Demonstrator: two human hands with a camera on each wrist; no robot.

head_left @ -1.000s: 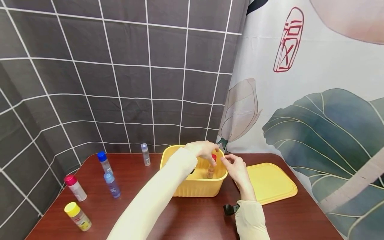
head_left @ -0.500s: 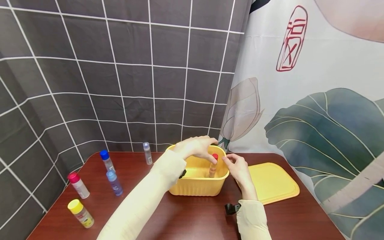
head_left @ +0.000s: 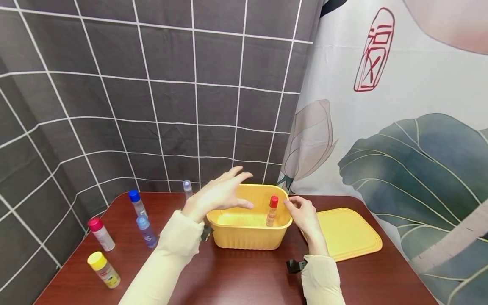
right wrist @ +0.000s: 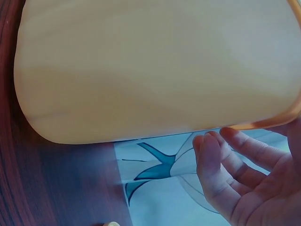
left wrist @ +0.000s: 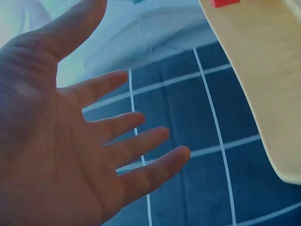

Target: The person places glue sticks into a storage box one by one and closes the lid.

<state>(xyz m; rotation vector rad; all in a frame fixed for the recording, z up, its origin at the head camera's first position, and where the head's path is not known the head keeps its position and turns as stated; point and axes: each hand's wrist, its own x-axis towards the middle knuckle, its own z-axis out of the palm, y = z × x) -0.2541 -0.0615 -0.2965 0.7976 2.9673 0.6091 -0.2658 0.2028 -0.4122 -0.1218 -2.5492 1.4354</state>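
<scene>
1. Bottle with a red cap and slim cylindrical body point(head_left: 271, 217) stands inside the yellow ribbed plastic tub point(head_left: 249, 238), at its right end, cap up and long axis close to upright.
2. The left hand point(head_left: 219, 197) is over the tub's left end with fingers spread and nothing held; its palm view shows the same loose spread. The red-capped bottle lies to the right of its thumb, apart from it.
3. The right hand point(head_left: 303, 216) is nearer to that bottle, with its fingertips at the tub's right rim; whether they pinch the rim or only touch it, I cannot tell.
4. The tub's long axis runs left to right between the hands.
5. Nearest the left hand on its other side is a slim clear bottle with a translucent cap point(head_left: 188, 189), upright and partly hidden by that hand.
6. Farther left on the dark red wooden table point(head_left: 248, 277) stands a cylindrical bottle with a light blue cap point(head_left: 147, 232), also nearer the left hand.
7. Right of the tub, a flat yellow plastic lid point(head_left: 348, 237) lies beside the right wrist.
</scene>
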